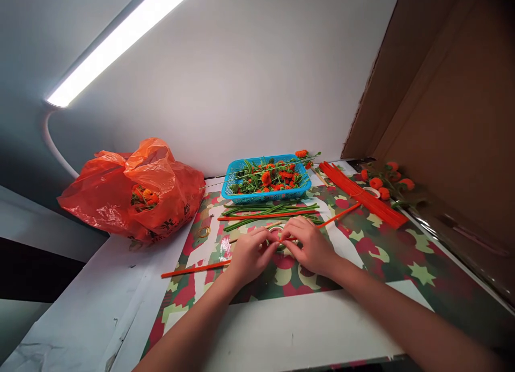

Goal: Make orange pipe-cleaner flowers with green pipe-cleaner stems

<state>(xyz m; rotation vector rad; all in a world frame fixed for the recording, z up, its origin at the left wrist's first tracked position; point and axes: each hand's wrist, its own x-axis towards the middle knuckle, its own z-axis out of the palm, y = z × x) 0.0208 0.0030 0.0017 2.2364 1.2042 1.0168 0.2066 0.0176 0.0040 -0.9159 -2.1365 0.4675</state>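
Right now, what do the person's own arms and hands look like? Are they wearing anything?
The left hand and right hand are bare, without gloves. The left forearm and right forearm show no sleeves, watches or bracelets. I see no rings, but small details are hard to tell.

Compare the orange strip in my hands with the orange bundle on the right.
The orange strip is slender; the orange bundle is a thick pack. The strip is pinched by your left hand and right hand; the bundle lies untouched on the patterned mat. Both are long and orange-red.
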